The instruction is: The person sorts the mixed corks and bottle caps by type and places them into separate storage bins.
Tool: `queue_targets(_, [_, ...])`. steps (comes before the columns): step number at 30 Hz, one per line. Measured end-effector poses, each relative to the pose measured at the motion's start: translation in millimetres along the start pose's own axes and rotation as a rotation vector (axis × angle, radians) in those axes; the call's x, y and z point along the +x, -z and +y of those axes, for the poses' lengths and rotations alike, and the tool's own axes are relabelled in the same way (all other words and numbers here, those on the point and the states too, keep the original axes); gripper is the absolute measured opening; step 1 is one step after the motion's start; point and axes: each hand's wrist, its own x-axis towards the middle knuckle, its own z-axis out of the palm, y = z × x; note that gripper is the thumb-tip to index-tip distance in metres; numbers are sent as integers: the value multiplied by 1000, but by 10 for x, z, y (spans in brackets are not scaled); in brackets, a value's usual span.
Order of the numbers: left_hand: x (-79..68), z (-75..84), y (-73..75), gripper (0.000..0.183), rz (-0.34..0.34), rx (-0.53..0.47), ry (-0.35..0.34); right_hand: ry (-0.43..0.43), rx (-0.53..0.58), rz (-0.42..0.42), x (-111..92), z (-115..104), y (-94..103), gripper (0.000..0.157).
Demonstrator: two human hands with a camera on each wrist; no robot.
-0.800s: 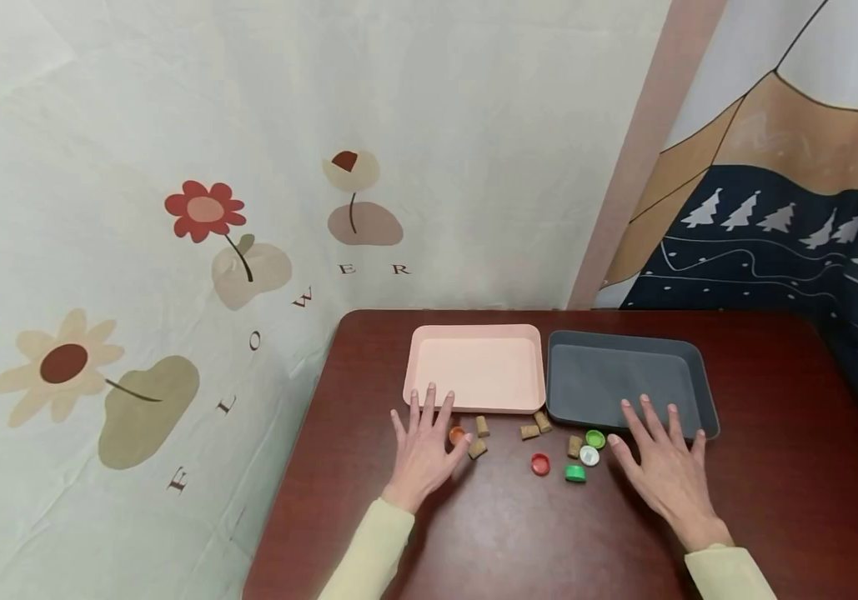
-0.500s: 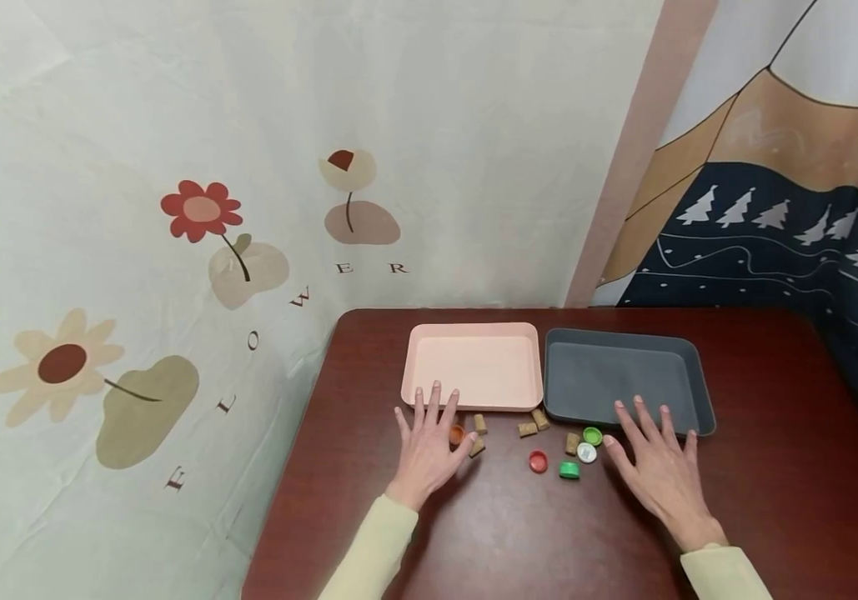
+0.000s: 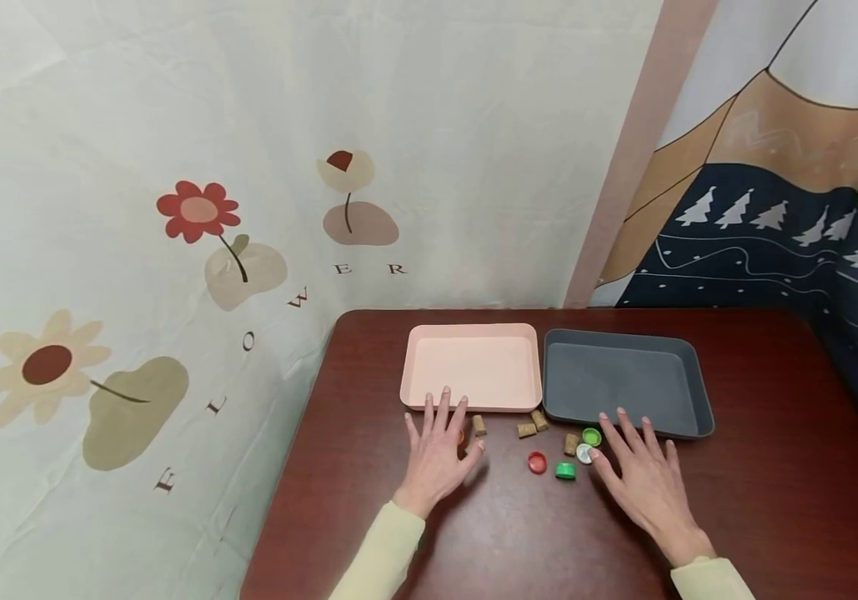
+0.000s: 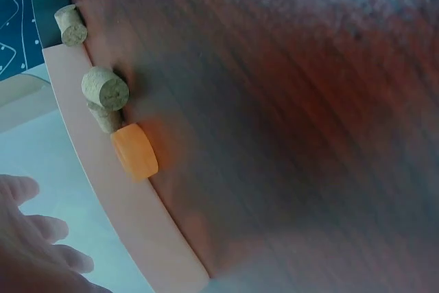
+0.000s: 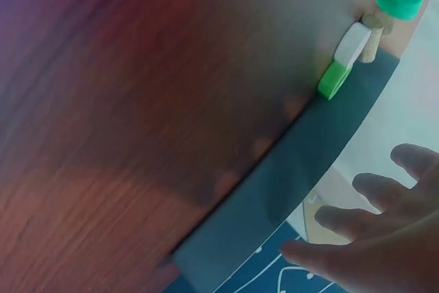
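Observation:
My left hand (image 3: 438,467) hovers with spread fingers before the front edge of the pink tray (image 3: 474,367). Under it, an orange bottle cap (image 4: 135,152) is mostly hidden in the head view; a cork (image 3: 479,425) lies just to its right. My right hand (image 3: 646,487), fingers also spread, is over the front edge of the dark grey tray (image 3: 624,375). Its thumb tip overlaps a white cap (image 3: 584,453) in the head view; whether they touch I cannot tell. A light green cap (image 3: 591,436) and a cork (image 3: 571,444) are beside that cap. Neither hand holds anything.
Between the hands lie a red cap (image 3: 537,462), a green cap (image 3: 565,471) and two more corks (image 3: 526,430). The trays stand side by side on the dark red-brown table (image 3: 504,542). Behind rises a printed cloth (image 3: 474,167).
My left hand has shifted a little to the right, now covering more of the orange cap. My right hand has moved left, its thumb now over the white cap. Small things stay put.

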Motion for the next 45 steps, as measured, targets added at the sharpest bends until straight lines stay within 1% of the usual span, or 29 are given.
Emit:
queue_targets(7, [-35, 10, -53, 79, 51, -17, -54, 49, -14, 6, -53, -148, -57, 65])
queue_targets(10, [-48, 18, -63, 79, 66, -18, -74, 62, -29, 8, -70, -195, -97, 62])
queue_targets(12, [-56, 24, -62, 79, 63, -15, -78, 71, -43, 20, -85, -221, -126, 59])
queue_targets(14, [-62, 27, -63, 79, 63, -12, -81, 88, -58, 51, -101, -244, -160, 56])
queue_targets(19, [-81, 23, -70, 79, 60, -17, -82, 139, -124, 176, -127, -282, -241, 48])
queue_targets(22, [-91, 18, -76, 79, 69, -26, -87, 150, -153, 207, -128, -308, -276, 44])
queue_targets(29, [-93, 9, -98, 78, 89, -29, -105, 143, -200, 174, -108, -382, -323, 34])
queue_targets(32, [-93, 20, -113, 77, 87, -25, -108, 153, -218, 175, -102, -399, -344, 31])
queue_targets(37, [-90, 71, -128, 77, 53, -27, -110, 176, -215, 196, -107, -409, -383, 28])
queue_targets(42, [-73, 141, -140, 78, 16, -22, -114, 167, -186, 187, -120, -418, -393, 27])
queue_targets(45, [-60, 193, -163, 79, 8, -13, -127, 163, -161, 211, -136, -405, -388, 27])
